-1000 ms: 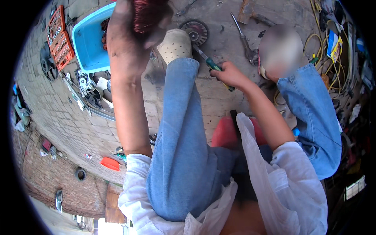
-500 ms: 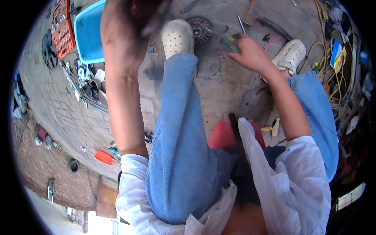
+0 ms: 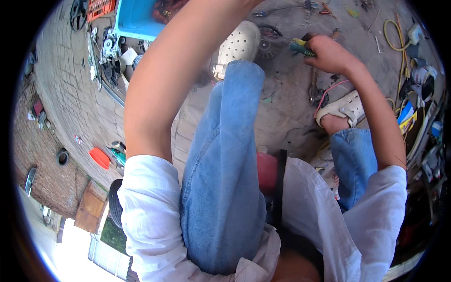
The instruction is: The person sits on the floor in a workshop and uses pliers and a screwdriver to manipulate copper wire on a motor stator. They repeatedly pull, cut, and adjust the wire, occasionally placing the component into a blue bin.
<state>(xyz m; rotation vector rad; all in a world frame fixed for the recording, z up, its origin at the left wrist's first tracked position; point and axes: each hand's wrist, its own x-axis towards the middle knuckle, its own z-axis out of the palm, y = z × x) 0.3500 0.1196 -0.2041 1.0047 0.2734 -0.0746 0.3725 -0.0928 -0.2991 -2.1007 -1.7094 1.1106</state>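
Note:
My right hand [image 3: 330, 52] is closed round a hand tool with green and yellow grips [image 3: 300, 48], whose working end I cannot make out. It is held above the floor. Just left of the tool, a dark round wheel-like part with a pale hub [image 3: 265, 44] lies beside my cream clog [image 3: 238, 42]. My left forearm [image 3: 176, 70] reaches up past the top edge, so the left hand is out of sight and what it touches cannot be seen.
A blue basin [image 3: 123, 21] with something dark red in it stands at the far left, near an orange tool case [image 3: 99, 7]. Metal parts [image 3: 111, 47] lie below the basin. Yellow hose [image 3: 399, 35] and scattered scrap line the right side. An orange-red dish [image 3: 99, 158] lies lower left.
My left arm has swung up and rightward, taking the hand out of the picture. The right hand, still gripping the tool, has shifted right. The whole view has tilted a little.

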